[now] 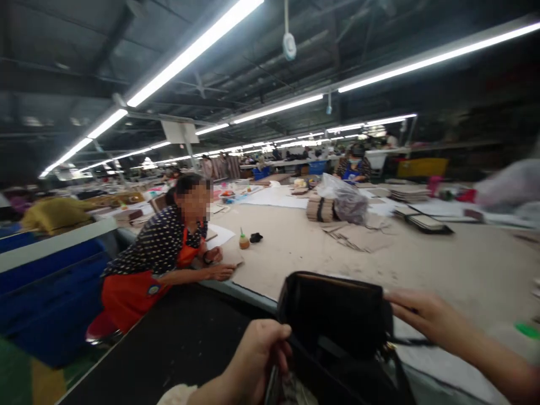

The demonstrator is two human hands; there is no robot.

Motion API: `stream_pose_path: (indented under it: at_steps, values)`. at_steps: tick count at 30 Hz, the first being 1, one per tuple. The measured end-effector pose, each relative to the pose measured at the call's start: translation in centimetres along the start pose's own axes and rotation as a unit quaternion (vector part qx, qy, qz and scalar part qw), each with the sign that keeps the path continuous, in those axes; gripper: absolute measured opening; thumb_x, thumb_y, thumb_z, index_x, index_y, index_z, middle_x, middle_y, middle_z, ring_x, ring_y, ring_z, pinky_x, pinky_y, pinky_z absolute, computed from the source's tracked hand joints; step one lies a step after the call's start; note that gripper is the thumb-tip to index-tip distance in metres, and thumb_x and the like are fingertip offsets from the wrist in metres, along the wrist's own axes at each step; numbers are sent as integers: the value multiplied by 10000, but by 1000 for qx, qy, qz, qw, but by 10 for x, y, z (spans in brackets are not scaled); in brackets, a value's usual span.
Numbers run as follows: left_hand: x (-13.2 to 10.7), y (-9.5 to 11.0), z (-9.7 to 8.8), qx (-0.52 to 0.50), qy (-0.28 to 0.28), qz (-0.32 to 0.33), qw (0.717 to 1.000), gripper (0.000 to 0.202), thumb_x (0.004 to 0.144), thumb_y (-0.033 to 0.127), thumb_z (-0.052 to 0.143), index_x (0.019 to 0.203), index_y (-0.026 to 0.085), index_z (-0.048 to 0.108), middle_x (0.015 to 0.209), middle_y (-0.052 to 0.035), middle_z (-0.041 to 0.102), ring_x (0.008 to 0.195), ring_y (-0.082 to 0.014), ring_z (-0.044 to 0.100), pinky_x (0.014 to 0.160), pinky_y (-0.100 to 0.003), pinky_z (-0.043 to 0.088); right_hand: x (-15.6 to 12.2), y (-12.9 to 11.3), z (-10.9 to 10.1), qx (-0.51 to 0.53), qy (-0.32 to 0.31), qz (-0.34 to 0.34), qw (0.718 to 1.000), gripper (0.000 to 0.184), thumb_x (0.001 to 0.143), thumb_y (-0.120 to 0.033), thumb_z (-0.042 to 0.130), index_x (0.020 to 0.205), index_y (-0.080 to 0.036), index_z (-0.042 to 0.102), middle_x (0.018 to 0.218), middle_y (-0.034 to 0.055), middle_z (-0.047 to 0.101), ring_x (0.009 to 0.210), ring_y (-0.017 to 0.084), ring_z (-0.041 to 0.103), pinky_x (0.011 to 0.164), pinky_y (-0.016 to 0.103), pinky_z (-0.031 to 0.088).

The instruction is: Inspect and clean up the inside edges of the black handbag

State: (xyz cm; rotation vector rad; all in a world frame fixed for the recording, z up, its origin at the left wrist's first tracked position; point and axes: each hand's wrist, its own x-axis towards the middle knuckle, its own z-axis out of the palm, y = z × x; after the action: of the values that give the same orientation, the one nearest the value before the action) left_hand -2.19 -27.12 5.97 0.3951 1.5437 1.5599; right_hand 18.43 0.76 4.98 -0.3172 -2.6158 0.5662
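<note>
I hold a black bag (pixel 337 320) up in front of me at the bottom of the view. My left hand (pixel 257 360) is closed on its lower left edge. My right hand (pixel 426 318) grips the bag's right side near a thin strap, fingers curled over the top edge. The bag hangs above a dark conveyor belt (pixel 169 349) and the near edge of a long beige worktable (pixel 422 264).
A co-worker in a dotted shirt and orange apron (pixel 169 253) leans on the table at the left. On the table lie a small glue bottle (pixel 243 240), stacks of cardboard pieces (pixel 363 236), a plastic bag (pixel 346 199) and trays (pixel 426 222). Other workers sit farther back.
</note>
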Motion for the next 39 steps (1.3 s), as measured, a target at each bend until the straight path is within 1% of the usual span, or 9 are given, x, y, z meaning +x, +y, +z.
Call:
stream_pose_path:
  at_steps: [8,13,16,18,21,23,29,34,39]
  values:
    - [17,14,-42,257,-118,-3,959,545,790,583,472,511,124,565,408,-24,509,357,-105,444,425,-222,327,26,20,50,14,-26,-45,999,380,922,-464,424,938,-200,697,755,50,674,683,148,605,634,233,428]
    - [64,56,-52,431,-61,249,865,374,834,476,506,723,146,644,651,-40,631,652,-155,574,640,-250,418,29,35,80,-37,-34,-55,997,374,901,-506,458,960,-226,700,752,41,662,698,152,603,637,233,416]
    - [111,64,-37,496,-117,353,784,237,802,386,585,889,186,674,1036,-80,638,964,-202,575,890,-309,410,33,31,89,-67,-28,-63,995,347,913,-478,452,970,-236,695,732,33,637,670,140,588,613,228,395]
    - [141,58,-25,541,-173,356,742,300,732,350,669,996,209,655,1281,-98,515,1148,-237,488,999,-346,348,33,26,93,-85,-23,-71,994,334,922,-455,443,970,-237,692,713,28,620,641,132,573,586,227,376]
    - [172,37,-12,596,-273,283,700,509,662,311,724,1140,220,574,1222,-91,564,1082,-232,531,930,-335,410,28,23,96,-104,4,-65,992,321,926,-435,444,959,-232,690,690,24,605,628,130,562,566,228,360]
    - [182,26,-9,633,-287,242,677,411,696,264,674,1093,202,590,1025,-59,652,921,-207,590,816,-299,451,23,25,96,-98,28,-54,993,313,924,-432,455,956,-227,689,689,24,607,631,127,562,572,225,367]
    - [169,51,3,691,-216,270,635,133,779,225,544,870,192,634,770,-23,657,722,-169,581,651,-243,415,24,34,70,-27,81,-31,996,297,913,-425,481,954,-220,692,719,33,644,658,127,587,600,220,410]
    - [169,81,47,719,-198,316,587,137,792,264,545,889,213,627,825,-37,666,782,-203,600,688,-273,429,21,59,35,-18,128,-15,992,287,897,-427,504,966,-221,692,761,43,668,689,148,609,621,238,443]
    - [195,66,86,672,-235,325,622,447,756,196,583,1193,236,503,1058,-48,646,950,-211,593,844,-307,451,-7,91,35,-18,105,40,993,314,902,-439,482,957,-213,693,814,55,682,746,172,623,676,270,475]
